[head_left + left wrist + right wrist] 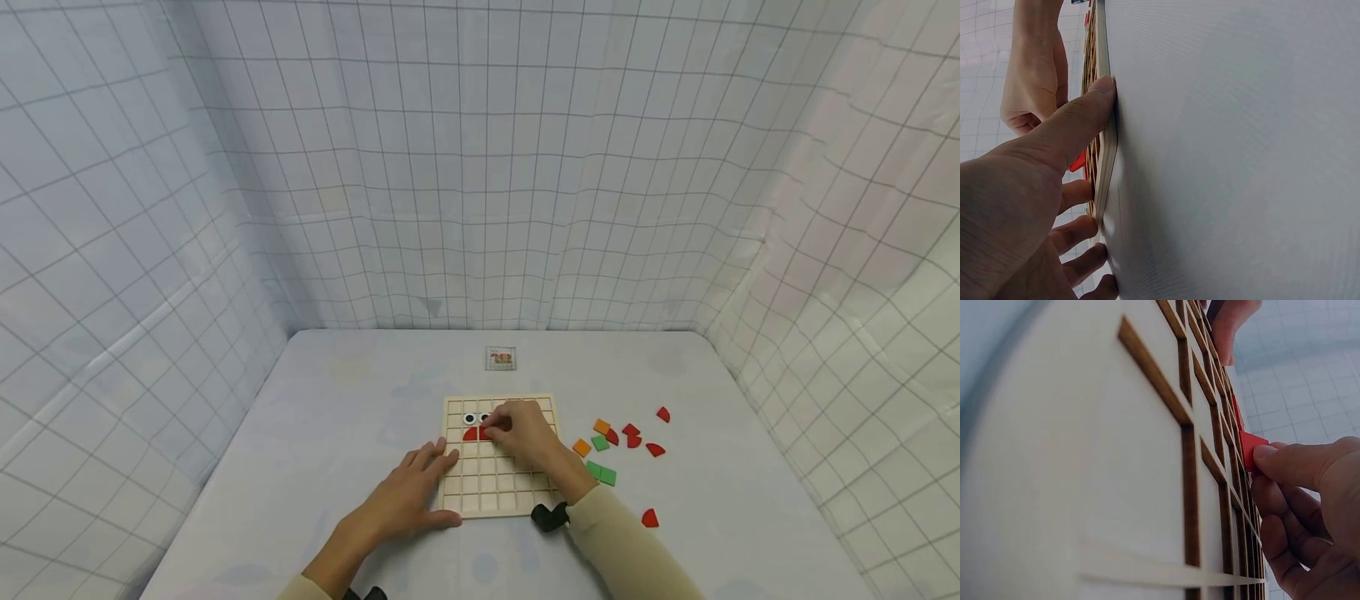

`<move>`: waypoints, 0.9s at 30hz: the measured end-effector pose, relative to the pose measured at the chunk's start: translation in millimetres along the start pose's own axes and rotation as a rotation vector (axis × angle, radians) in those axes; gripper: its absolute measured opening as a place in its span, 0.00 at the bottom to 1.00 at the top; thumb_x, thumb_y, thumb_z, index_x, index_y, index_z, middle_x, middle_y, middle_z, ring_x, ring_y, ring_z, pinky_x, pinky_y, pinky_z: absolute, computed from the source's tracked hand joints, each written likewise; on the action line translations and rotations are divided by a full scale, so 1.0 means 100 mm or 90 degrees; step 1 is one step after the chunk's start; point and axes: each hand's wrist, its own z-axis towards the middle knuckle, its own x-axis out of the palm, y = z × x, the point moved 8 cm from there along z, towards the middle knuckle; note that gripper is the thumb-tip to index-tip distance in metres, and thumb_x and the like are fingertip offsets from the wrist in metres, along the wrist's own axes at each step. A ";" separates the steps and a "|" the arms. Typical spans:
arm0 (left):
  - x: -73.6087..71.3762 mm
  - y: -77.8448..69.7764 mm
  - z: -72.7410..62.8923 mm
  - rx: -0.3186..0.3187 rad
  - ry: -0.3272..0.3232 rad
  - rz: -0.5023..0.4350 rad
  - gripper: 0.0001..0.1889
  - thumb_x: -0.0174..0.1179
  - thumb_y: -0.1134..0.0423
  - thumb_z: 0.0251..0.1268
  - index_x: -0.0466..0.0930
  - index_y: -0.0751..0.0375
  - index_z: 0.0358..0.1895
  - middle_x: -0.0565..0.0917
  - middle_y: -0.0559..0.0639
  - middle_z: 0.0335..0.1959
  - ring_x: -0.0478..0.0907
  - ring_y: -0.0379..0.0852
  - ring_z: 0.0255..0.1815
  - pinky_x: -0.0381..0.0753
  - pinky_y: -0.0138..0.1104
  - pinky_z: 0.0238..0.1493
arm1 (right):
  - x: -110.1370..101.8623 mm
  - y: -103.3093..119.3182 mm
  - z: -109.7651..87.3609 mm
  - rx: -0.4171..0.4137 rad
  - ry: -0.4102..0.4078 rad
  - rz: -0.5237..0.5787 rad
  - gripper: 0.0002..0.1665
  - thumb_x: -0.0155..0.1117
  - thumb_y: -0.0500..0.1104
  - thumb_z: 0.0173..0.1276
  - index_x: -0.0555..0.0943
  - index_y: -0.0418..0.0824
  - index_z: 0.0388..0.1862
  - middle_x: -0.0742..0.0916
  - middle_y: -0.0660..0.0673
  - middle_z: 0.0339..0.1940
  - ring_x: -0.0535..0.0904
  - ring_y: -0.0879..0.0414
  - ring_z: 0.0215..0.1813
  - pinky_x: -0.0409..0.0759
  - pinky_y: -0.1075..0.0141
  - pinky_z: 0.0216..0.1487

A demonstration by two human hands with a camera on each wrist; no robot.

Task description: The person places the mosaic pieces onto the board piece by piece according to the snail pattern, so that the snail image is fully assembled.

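Observation:
A wooden grid board (487, 483) lies on the table, with two eye tiles (469, 419) in its upper rows and a red quarter-circle tile (471, 434) just beneath. My right hand (523, 433) pinches another red tile (1250, 450) between thumb and fingers, at the cell right of that one. In the right wrist view this tile stands tilted at the grid. With fingers spread, my left hand (408, 493) rests along the board's left side; its thumb (1102, 87) touches the near rim and its other fingers sit by the left edge.
Right of the board lie loose orange tiles (582, 448), green tiles (601, 473) and several red quarter-circle tiles (656, 450). One red tile (650, 518) is nearer the front. A small picture card (501, 358) lies behind the board. Gridded white curtains surround the table.

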 end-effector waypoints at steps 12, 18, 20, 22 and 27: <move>0.00 0.00 0.00 -0.001 -0.002 -0.003 0.55 0.85 0.37 0.66 0.71 0.59 0.90 0.66 0.67 0.94 0.66 0.76 0.91 0.79 0.72 0.80 | -0.01 0.04 0.01 -0.009 -0.023 -0.049 0.04 0.81 0.37 0.79 0.99 0.44 0.46 0.95 0.50 0.42 0.84 0.65 0.41 0.85 0.72 0.44; 0.01 0.01 0.00 0.000 -0.003 0.002 0.56 0.85 0.37 0.66 0.71 0.59 0.90 0.66 0.67 0.94 0.67 0.76 0.91 0.80 0.72 0.80 | -0.01 0.02 0.00 0.008 -0.023 -0.061 0.04 0.81 0.37 0.79 0.99 0.44 0.42 0.93 0.50 0.40 0.82 0.66 0.40 0.84 0.72 0.42; 0.02 0.01 0.00 -0.002 -0.002 0.003 0.56 0.85 0.37 0.66 0.71 0.60 0.90 0.66 0.67 0.94 0.66 0.76 0.91 0.79 0.72 0.81 | -0.01 0.01 -0.01 0.014 -0.020 -0.055 0.04 0.81 0.37 0.79 0.99 0.44 0.42 0.93 0.50 0.40 0.82 0.66 0.40 0.84 0.72 0.42; 0.02 0.02 0.00 -0.006 0.000 0.001 0.56 0.85 0.37 0.66 0.71 0.60 0.90 0.66 0.67 0.94 0.65 0.76 0.92 0.78 0.72 0.82 | -0.01 0.01 -0.01 0.019 -0.018 -0.049 0.04 0.81 0.38 0.79 0.99 0.44 0.43 0.94 0.50 0.40 0.83 0.65 0.40 0.85 0.72 0.41; 0.03 0.03 0.01 -0.012 0.002 -0.001 0.56 0.85 0.37 0.66 0.71 0.59 0.91 0.66 0.66 0.94 0.65 0.76 0.92 0.77 0.72 0.83 | -0.04 -0.01 -0.03 0.021 -0.016 -0.043 0.05 0.80 0.38 0.80 0.99 0.44 0.43 0.95 0.50 0.40 0.85 0.65 0.40 0.87 0.71 0.43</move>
